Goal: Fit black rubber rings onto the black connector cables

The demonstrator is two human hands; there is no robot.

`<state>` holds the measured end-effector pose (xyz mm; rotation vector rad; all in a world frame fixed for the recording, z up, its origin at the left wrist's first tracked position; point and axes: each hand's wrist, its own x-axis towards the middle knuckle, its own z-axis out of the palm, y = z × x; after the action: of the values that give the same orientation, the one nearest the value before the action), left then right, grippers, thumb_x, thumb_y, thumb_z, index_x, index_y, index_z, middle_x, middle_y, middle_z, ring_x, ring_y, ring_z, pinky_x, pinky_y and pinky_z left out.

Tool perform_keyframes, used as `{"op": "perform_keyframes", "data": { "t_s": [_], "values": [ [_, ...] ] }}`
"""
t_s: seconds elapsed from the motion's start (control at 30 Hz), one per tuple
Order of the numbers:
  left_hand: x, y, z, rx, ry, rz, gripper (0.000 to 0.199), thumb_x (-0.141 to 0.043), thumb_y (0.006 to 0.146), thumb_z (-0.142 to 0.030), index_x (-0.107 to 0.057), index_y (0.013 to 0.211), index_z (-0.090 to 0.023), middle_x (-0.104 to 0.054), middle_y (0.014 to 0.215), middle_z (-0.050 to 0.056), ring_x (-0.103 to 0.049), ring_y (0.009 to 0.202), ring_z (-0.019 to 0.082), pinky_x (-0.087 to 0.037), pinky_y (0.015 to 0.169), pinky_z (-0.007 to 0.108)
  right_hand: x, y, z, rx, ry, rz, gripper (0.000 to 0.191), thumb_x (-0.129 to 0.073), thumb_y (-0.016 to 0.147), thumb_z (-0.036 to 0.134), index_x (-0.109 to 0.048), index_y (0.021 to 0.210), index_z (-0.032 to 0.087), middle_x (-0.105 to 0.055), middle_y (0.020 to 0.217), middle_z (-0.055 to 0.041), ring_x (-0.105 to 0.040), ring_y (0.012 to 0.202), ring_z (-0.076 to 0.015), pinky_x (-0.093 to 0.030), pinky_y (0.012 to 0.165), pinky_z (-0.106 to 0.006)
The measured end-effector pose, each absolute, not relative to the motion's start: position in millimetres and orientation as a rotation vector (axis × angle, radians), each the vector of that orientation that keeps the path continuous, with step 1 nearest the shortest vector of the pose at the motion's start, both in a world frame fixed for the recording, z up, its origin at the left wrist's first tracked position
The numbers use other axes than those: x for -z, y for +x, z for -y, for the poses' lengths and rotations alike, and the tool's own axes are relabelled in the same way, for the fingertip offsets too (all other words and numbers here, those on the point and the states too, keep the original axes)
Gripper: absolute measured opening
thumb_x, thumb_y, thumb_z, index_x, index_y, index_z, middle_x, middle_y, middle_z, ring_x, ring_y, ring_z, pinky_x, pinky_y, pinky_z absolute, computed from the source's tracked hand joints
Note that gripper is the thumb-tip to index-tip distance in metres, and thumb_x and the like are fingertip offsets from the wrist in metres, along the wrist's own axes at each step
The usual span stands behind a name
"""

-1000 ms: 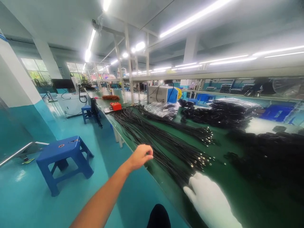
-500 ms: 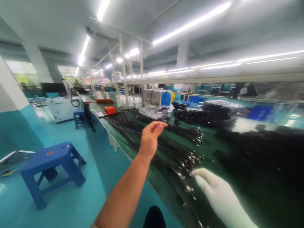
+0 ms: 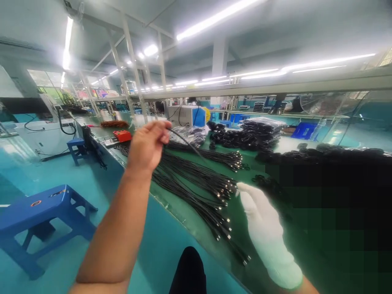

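Note:
My bare left hand (image 3: pixel 148 145) is raised over the bench and pinches a thin black cable (image 3: pixel 186 143) between thumb and fingers. From there the cable slants down to the right, toward my right hand (image 3: pixel 260 228), which wears a white glove. Its thumb and fingertips are closed at the line of that cable, beside the metal connector ends; the cable's last stretch is faint against the bench. Beneath both hands lie bundles of black cables (image 3: pixel 186 175), their shiny ends pointing right.
A green-topped bench (image 3: pixel 196 228) runs away from me. Coiled black cables (image 3: pixel 245 139) are heaped at its back, near plastic bags (image 3: pixel 191 134) and a grey-blue machine (image 3: pixel 186 115). A red box (image 3: pixel 122 135) sits at the far left. Blue stools (image 3: pixel 45 204) stand on the floor.
My left hand has moved left and up, with more of the cable showing from its fingers. My right hand stays by the connector ends. The view has turned slightly right.

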<state>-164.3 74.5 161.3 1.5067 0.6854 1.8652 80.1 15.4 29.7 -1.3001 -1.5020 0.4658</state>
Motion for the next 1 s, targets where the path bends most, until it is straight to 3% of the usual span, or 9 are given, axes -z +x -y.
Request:
{"op": "perform_keyframes", "data": {
  "t_s": [0.13,0.23,0.33,0.47,0.63,0.73,0.8,0.9,1.0],
  "values": [
    [-162.5,-176.1,-82.7,-1.938,1.349,-0.666,0.012,-0.066,0.079,-0.023,-0.068,0.075,-0.012,-0.047,0.058,-0.002,-0.043,0.049,0.005,-0.036,0.047,0.017,-23.0,73.1,-9.9,-0.501,-1.302,1.592,0.041,-0.033,0.091,0.045,-0.058,0.113,0.021,-0.060,0.117,-0.0084,-0.054,0.110,-0.0246,-0.043,0.094,-0.040],
    [-143.6,-174.0,-86.5,-1.888,1.303,-0.688,0.013,-0.070,0.074,-0.025,-0.069,0.076,-0.012,-0.046,0.059,-0.003,-0.042,0.049,0.004,-0.035,0.046,0.016,-9.4,63.1,-4.7,-0.431,-1.483,1.881,0.040,-0.042,0.088,0.043,-0.057,0.117,0.020,-0.056,0.125,-0.0104,-0.049,0.115,-0.0297,-0.040,0.095,-0.045],
    [-119.5,-166.7,-88.4,-1.830,1.293,-0.713,0.017,-0.071,0.072,-0.027,-0.069,0.078,-0.012,-0.048,0.059,-0.003,-0.042,0.051,0.005,-0.035,0.048,0.017,7.0,55.9,-8.6,-0.300,-1.649,2.311,0.042,-0.055,0.081,0.026,-0.055,0.122,0.019,-0.053,0.128,-0.0125,-0.048,0.114,-0.0333,-0.038,0.092,-0.046],
    [-97.4,-155.7,-89.7,-1.763,1.318,-0.750,0.017,-0.070,0.073,-0.028,-0.071,0.079,-0.011,-0.050,0.060,-0.001,-0.043,0.054,0.006,-0.035,0.050,0.018,15.8,56.6,-24.9,-0.045,-1.663,2.519,0.044,-0.040,0.080,0.002,-0.060,0.115,0.019,-0.055,0.124,-0.0121,-0.050,0.111,-0.0286,-0.037,0.088,-0.041],
    [-88.9,-151.5,-89.1,-1.719,1.348,-0.795,0.016,-0.068,0.075,-0.028,-0.071,0.078,-0.012,-0.052,0.061,-0.001,-0.042,0.054,0.006,-0.035,0.052,0.019,4.1,45.4,-29.2,-0.022,-1.614,2.522,0.021,-0.045,0.085,0.021,-0.064,0.088,0.014,-0.061,0.103,-0.0153,-0.054,0.094,-0.0298,-0.040,0.077,-0.042],
    [-86.4,-150.5,-88.1,-1.714,1.357,-0.815,0.015,-0.067,0.076,-0.029,-0.070,0.078,-0.014,-0.052,0.062,-0.002,-0.041,0.055,0.006,-0.034,0.053,0.020,1.9,28.3,-31.1,-0.065,-1.368,2.551,0.031,-0.046,0.086,0.029,-0.058,0.111,0.015,-0.052,0.126,-0.0138,-0.042,0.118,-0.0318,-0.030,0.097,-0.047],
    [-84.2,-149.4,-87.5,-1.698,1.369,-0.833,0.016,-0.067,0.076,-0.029,-0.070,0.078,-0.014,-0.053,0.062,-0.001,-0.042,0.056,0.007,-0.035,0.054,0.020,5.5,18.2,-34.6,-0.118,-1.256,2.621,0.043,-0.053,0.082,0.034,-0.052,0.120,0.015,-0.052,0.129,-0.0128,-0.034,0.126,-0.0330,-0.020,0.105,-0.051],
    [-80.9,-149.8,-87.2,-1.675,1.381,-0.854,0.016,-0.067,0.076,-0.029,-0.070,0.078,-0.014,-0.053,0.062,-0.001,-0.042,0.056,0.008,-0.035,0.054,0.021,16.1,11.3,-39.1,-0.202,-1.133,2.718,0.042,-0.055,0.081,0.039,-0.056,0.117,0.018,-0.058,0.123,-0.0095,-0.032,0.129,-0.0333,-0.010,0.108,-0.056],
    [-77.9,-152.9,-88.4,-1.665,1.374,-0.857,0.016,-0.067,0.076,-0.030,-0.070,0.078,-0.015,-0.052,0.061,-0.001,-0.041,0.055,0.008,-0.035,0.054,0.021,27.1,15.6,-41.9,-0.251,-1.133,2.652,0.040,-0.050,0.084,0.032,-0.053,0.122,0.021,-0.054,0.130,-0.0071,-0.032,0.130,-0.0338,-0.005,0.108,-0.060]
  ]
}}
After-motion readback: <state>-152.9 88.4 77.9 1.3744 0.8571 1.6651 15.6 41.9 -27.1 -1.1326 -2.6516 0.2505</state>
